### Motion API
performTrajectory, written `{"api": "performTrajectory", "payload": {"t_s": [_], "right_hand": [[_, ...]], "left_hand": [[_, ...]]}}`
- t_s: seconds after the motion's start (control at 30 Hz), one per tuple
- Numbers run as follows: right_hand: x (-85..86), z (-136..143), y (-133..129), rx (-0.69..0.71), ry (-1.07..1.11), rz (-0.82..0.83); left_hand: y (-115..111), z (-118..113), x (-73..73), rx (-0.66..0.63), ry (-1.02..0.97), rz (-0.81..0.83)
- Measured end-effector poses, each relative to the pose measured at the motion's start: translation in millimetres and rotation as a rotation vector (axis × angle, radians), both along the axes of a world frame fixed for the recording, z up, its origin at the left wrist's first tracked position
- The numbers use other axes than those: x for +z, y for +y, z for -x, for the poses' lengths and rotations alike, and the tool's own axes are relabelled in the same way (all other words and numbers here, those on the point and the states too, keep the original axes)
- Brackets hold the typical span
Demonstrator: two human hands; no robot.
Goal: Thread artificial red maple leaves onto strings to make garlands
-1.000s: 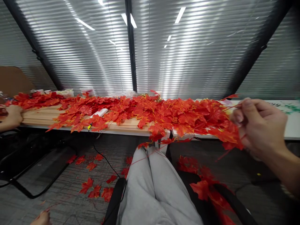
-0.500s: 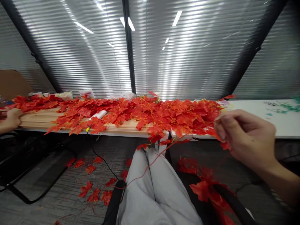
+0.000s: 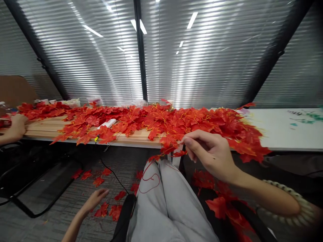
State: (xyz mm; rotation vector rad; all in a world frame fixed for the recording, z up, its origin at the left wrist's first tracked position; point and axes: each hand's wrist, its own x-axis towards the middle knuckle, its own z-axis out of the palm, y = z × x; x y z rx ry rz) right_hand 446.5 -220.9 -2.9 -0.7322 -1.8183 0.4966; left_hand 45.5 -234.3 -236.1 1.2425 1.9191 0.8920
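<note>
My right hand [image 3: 213, 154] is over the table's front edge, thumb and forefinger pinched on a thin red string whose end is small at the fingertips. Loose loops of red string [image 3: 158, 183] lie across my grey trousers. Low on the left, my left hand [image 3: 95, 199] hangs above the floor with its fingers stretched out, nothing visible in them. A thick heap of red artificial maple leaves [image 3: 166, 117] with yellow stems covers the tabletop. A few leaves droop over the edge near my right hand.
Another person's hand [image 3: 18, 125] rests at the table's far left. Red leaves [image 3: 115, 212] lie on the floor beside my chair's armrest [image 3: 128, 208], more at right. A white object [image 3: 108, 123] sits among the leaves. A black cable [image 3: 113, 174] hangs down. Blinds [image 3: 101, 67] stand behind.
My right hand has moved left from the table's right side. The red string, earlier stretched over my lap, now lies slack in loops. My left hand has come up into view.
</note>
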Motion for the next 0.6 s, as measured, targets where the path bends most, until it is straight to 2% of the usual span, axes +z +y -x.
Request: {"api": "performTrajectory", "payload": {"t_s": [0.03,0.1,0.2,0.3,0.37,0.47,0.6], "right_hand": [[0.3,1.0,-0.6,-0.002,-0.004,0.002],[0.4,2.3,-2.7,-0.017,-0.029,-0.007],[-1.9,5.1,-5.9,-0.019,-0.093,-0.077],[-9.8,11.3,-6.7,0.045,-0.199,-0.209],[-17.7,16.7,-5.9,0.110,-0.268,-0.295],[-29.0,23.9,-5.1,0.188,-0.333,-0.382],[-36.6,27.3,-5.8,0.221,-0.391,-0.437]], "left_hand": [[3.3,-12.9,9.5,-0.093,-0.053,0.014],[4.6,-43.6,35.0,-0.159,-0.168,-0.043],[-5.0,-93.5,83.6,-0.350,-0.402,-0.093],[-18.6,-135.7,129.0,-0.609,-0.568,-0.100],[-24.8,-156.4,150.1,-0.735,-0.594,-0.128],[-29.0,-175.8,164.0,-0.780,-0.583,-0.183],[-31.0,-181.8,156.6,-0.695,-0.555,-0.183]]}}
